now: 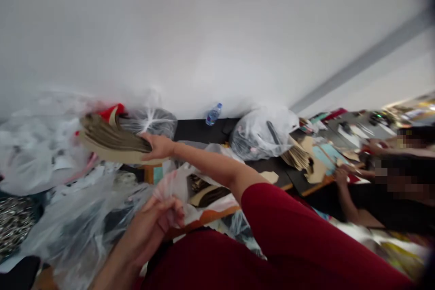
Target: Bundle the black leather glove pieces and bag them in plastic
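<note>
My right hand (158, 147) reaches across to the left and grips the near end of a stack of brown and tan flat pieces (115, 138). The stack is raised over the cluttered table, and its far end fans out slightly. Closer to my body, my left hand (165, 215) is closed, with its fingers curled on the edge of a clear plastic bag (180, 181). More brown and tan pieces (209, 195) lie inside or beside that bag; blur hides which.
Filled plastic bags (37, 149) crowd the left, near a heap of shiny metal parts (15, 224). A water bottle (214, 114) and another full bag (258, 133) stand by the wall. Co-workers' hands (343, 172) are at the right, near tan cut pieces (314, 158).
</note>
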Demonstrator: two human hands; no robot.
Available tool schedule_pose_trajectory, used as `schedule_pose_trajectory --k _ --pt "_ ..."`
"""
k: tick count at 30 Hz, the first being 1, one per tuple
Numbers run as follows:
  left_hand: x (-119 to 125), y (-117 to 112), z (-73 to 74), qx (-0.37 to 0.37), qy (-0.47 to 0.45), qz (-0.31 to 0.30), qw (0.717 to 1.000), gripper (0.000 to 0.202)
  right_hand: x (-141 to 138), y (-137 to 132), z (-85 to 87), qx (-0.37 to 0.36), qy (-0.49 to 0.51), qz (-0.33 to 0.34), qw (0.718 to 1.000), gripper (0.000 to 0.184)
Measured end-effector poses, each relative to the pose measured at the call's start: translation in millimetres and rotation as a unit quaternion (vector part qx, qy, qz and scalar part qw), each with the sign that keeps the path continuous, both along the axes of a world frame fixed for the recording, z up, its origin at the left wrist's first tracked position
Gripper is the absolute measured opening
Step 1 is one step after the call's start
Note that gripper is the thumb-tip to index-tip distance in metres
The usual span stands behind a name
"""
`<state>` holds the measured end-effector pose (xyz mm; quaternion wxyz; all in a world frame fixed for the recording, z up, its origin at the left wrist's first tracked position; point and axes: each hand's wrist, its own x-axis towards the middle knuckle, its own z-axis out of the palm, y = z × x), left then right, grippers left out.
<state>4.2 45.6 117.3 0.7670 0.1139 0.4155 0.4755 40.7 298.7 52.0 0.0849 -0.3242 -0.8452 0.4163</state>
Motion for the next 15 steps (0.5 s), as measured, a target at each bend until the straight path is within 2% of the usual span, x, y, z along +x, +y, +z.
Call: schedule_pose_trajectory --k 2,4,6,7,8,10,13,15 --pt "4 14 12.7 0.020 0.034 -0.017 0.999 0.038 53 11 46.9 -0.060 0.136 0.005 0.989 0.085" --pt "11 29 27.1 0.045 0.064 -0.043 0.996 0.042 113 9 91.6 -0.152 0.285 0.007 0.946 0.088" --pt "22 42 42.3 0.070 0.087 -0.085 0.990 0.042 172 -5 123.8 -0.219 0.377 -0.014 0.900 0.099" --pt "28 47 49.7 0.083 0.093 -0.113 0.986 0.041 200 -14 133.4 -0.225 0.399 -0.033 0.889 0.105" --pt "33 51 56.4 0.095 0.096 -0.142 0.981 0.039 225 -23 138.6 -0.213 0.415 -0.065 0.882 0.108" --pt "44 58 67.8 0.117 0.094 -0.177 0.973 0.035 268 -42 137.7 -0.165 0.430 -0.143 0.876 0.107" --pt "57 70 79.2 0.134 0.095 -0.149 0.975 0.028 315 -70 116.7 -0.121 0.459 -0.234 0.849 0.092" --pt "63 79 84.6 0.139 0.098 -0.116 0.979 0.018 332 -88 94.3 -0.153 0.492 -0.241 0.823 0.079"
